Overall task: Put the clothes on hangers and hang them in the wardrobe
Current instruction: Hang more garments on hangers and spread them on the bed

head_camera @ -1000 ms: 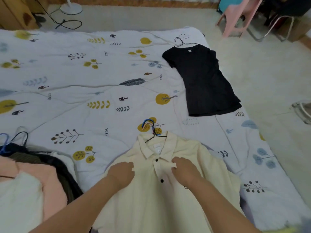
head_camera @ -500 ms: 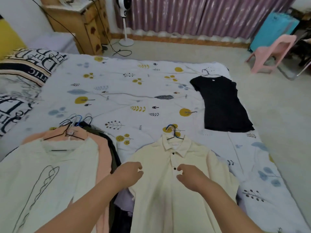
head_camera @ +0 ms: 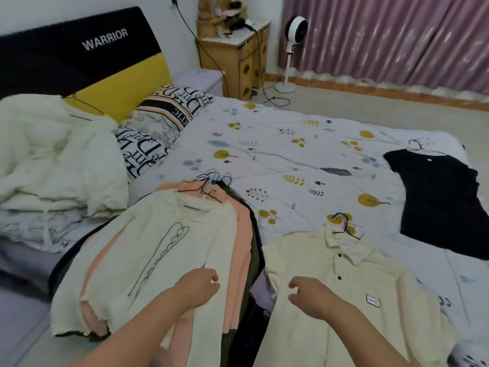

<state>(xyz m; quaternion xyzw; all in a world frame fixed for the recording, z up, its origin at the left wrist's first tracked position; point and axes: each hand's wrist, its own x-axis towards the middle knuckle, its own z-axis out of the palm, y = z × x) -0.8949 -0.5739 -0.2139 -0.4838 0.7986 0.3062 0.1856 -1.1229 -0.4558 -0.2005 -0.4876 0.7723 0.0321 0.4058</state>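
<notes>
Clothes: spread over the near half of the bed (head_camera: 304, 160), all on hangers, none in a wardrobe.
Left hand (head_camera: 197, 286): over the lower part of the cream knit top (head_camera: 148, 260), fingers loosely curled, grip empty as far as visible.
Right hand (head_camera: 309, 295): over the left front of the pale yellow shirt (head_camera: 357, 300), fingers curled inward, nothing visibly held.
Pale yellow shirt: flat on the bed at near right, collar away from the camera, dark buttons down the placket, small label on the chest, blue and black hanger hooks (head_camera: 342, 221) out at the collar.
Cream knit top: uppermost of the pile at near left, dark cord pattern down the front, black hanger (head_camera: 201, 193) at the neck.
Peach garment (head_camera: 240, 234): under the cream knit top, edges showing to its right, with darker clothing beneath.
Black top (head_camera: 442, 200): flat at far right of the bed, well apart from the shirt, hanger hook at the neck.
Duvet (head_camera: 58, 154): crumpled white heap at left.
Pillows (head_camera: 164, 117): lettered, against the black and yellow headboard (head_camera: 79, 56).
Beyond the bed: wooden cabinet (head_camera: 235, 56), white standing fan (head_camera: 295, 30), purple curtain (head_camera: 383, 38).
</notes>
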